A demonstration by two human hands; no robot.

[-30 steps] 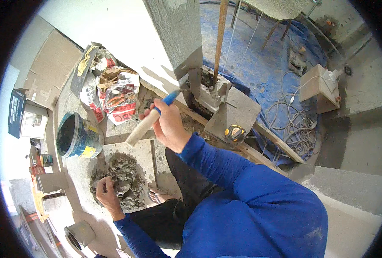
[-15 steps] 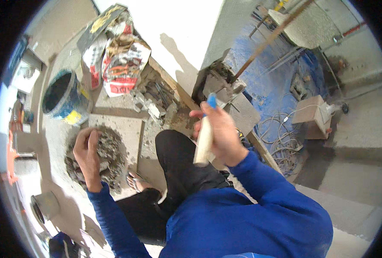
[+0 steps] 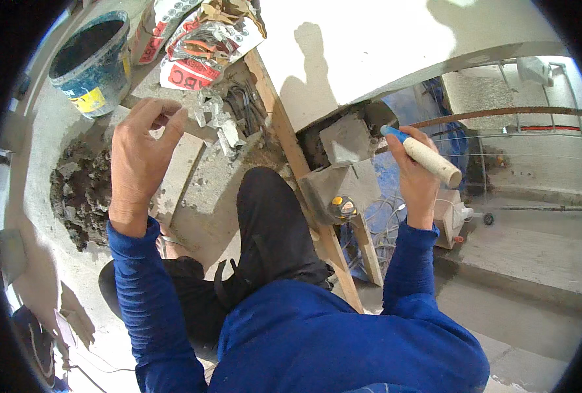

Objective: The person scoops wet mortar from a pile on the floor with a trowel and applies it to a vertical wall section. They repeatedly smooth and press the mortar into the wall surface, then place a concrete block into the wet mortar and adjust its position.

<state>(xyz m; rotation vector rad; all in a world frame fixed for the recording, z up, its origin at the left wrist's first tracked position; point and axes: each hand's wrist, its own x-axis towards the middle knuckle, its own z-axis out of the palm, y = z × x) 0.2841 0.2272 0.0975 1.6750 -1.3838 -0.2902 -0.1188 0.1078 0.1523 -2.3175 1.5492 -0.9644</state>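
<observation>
My left hand (image 3: 139, 157) is raised in the air beside a heap of dark wet mortar (image 3: 81, 190). Its fingers are loosely bent with the thumb apart, and nothing shows between them. Closed round a tool with a pale cylindrical handle (image 3: 435, 161) and a blue collar is my right hand (image 3: 414, 173). The tool's working end cannot be made out, so its kind is unclear. Beyond that hand, a grey block (image 3: 345, 139) sits in a gap beside the wall.
A dirty blue bucket (image 3: 91, 65) stands far left, near torn printed bags (image 3: 202, 56). Broken pieces (image 3: 224, 128) lie beside a long wooden board (image 3: 278, 108). A tape measure (image 3: 343, 207) rests near my knee. A rusty rod (image 3: 500, 116) crosses the right side, above coiled cables.
The view has shifted. My right hand has moved outward to the right, and the tool's handle now points right. The left hand has lifted farther from the mortar.
</observation>
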